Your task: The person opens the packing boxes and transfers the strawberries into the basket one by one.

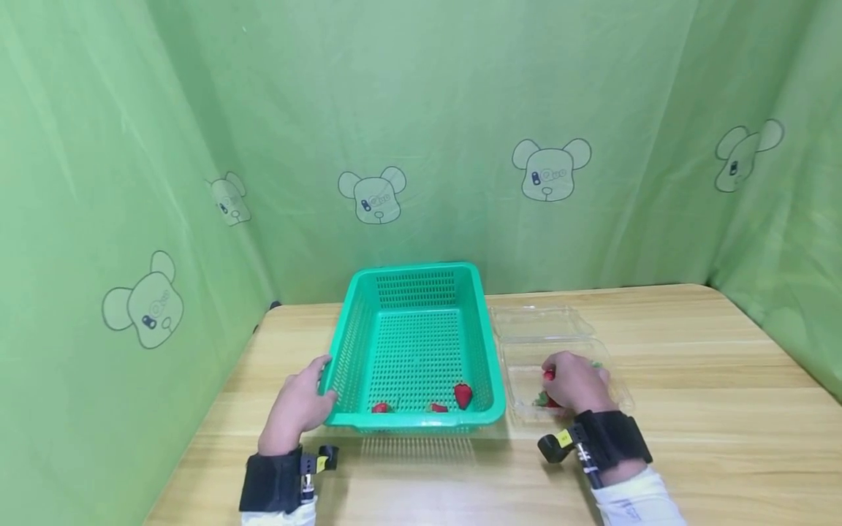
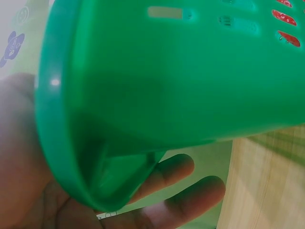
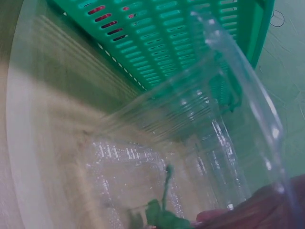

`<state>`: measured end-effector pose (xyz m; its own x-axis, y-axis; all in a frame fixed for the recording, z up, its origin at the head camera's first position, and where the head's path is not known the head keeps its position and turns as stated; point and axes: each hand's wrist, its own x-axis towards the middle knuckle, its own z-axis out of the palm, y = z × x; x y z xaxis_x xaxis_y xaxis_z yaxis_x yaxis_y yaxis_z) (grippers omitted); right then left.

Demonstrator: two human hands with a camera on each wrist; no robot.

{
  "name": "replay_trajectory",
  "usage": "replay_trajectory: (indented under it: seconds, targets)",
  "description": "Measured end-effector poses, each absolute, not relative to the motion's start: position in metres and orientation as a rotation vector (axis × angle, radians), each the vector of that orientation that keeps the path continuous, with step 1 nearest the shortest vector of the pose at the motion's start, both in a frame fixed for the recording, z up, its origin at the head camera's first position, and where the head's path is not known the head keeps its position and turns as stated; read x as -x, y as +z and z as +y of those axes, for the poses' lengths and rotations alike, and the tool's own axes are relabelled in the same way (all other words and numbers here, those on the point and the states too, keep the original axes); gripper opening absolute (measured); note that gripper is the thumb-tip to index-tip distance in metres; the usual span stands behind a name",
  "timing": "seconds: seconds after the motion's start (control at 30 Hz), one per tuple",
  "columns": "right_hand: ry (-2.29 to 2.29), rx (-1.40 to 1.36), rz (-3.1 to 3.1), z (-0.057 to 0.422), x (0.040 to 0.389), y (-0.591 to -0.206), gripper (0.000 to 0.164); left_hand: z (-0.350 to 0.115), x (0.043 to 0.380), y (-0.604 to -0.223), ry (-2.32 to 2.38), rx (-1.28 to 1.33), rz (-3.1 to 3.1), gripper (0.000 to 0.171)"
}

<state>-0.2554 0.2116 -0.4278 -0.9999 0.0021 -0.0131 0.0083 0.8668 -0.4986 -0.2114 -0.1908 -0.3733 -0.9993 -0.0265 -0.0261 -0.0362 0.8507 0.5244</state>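
My left hand (image 1: pixel 299 405) grips the near left corner of a green plastic basket (image 1: pixel 416 419). In the left wrist view, the fingers (image 2: pixel 195 202) reach beneath the basket's rim. Inside the basket, near its front wall, lie a whole strawberry (image 1: pixel 463 395) and two more, partly hidden, strawberries. On the right, my right hand (image 1: pixel 579 383) is down in a clear plastic clamshell box (image 1: pixel 522 365) and holds a strawberry (image 1: pixel 549 374) at its fingertips. Another strawberry (image 1: pixel 551 401) shows just below the fingers. Green leaves (image 3: pixel 164 217) appear at the bottom of the right wrist view.
The box's clear lid (image 1: pixel 542 321) lies folded back behind it, beside the basket's right wall. Both stand on a wooden table (image 1: pixel 710 409). A green curtain (image 1: pixel 454 146) with bear-face prints hangs behind and along the sides.
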Motion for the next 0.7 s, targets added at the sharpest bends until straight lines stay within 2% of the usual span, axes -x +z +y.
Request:
replay_trajectory:
  seconds: [0.7]
  targets:
    - [-0.848, 0.013, 2.990, 0.2072, 0.2583, -0.4278, 0.030, -0.1903, 0.2111, -0.3733, 0.865, 0.044, 3.009, 0.060]
